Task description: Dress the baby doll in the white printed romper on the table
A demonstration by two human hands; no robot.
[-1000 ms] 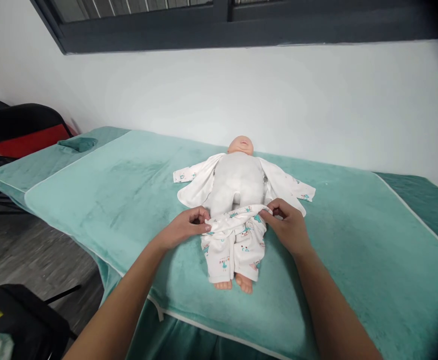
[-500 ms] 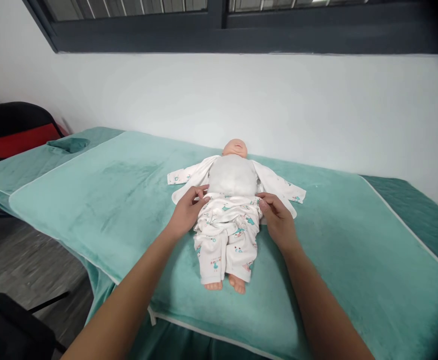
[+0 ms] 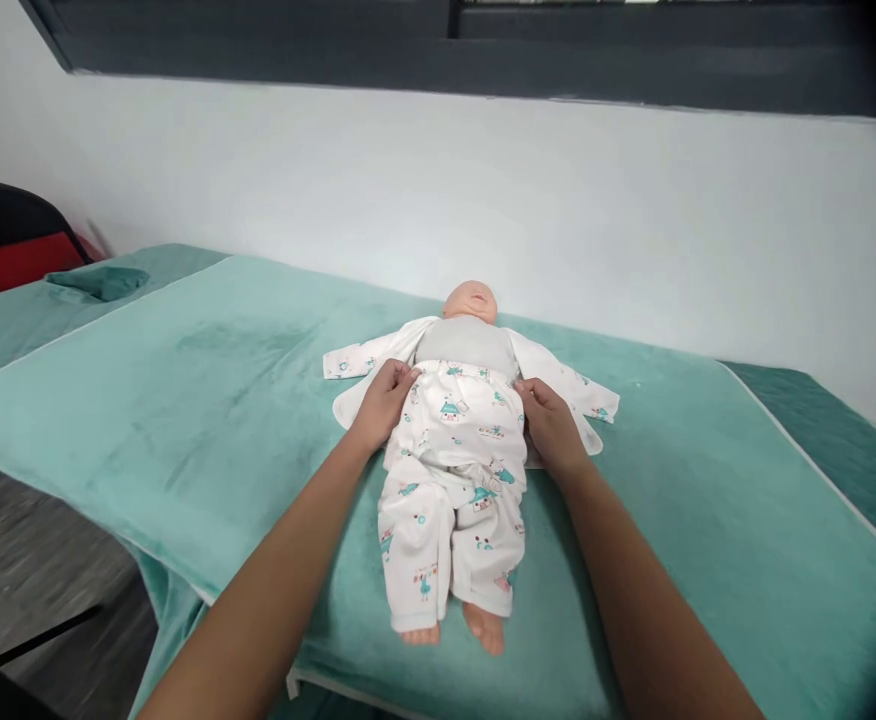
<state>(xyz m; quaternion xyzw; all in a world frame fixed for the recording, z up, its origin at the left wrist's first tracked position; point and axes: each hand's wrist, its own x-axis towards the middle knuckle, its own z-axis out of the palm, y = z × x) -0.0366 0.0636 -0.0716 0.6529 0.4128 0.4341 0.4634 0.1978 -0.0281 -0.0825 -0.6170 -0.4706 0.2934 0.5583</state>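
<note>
Since earlier, near the front edge of the bed (image 3: 183, 370), the doll (image 3: 466, 341) has had its trousers (image 3: 457, 430) drawn up to the belly, beside the open jacket (image 3: 544, 365). Fingers of left hand (image 3: 382, 404) and right hand (image 3: 554, 424) pinch the waistband (image 3: 468, 371); uneven tugging might skew or snag it.

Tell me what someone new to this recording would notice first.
Probably the baby doll lying face up in the middle of the green cover, in patterned white pants with its jacket spread open. The left hand and right hand grip the waistband on either side. At the far left edge, a red and black chair also stands out.
</note>
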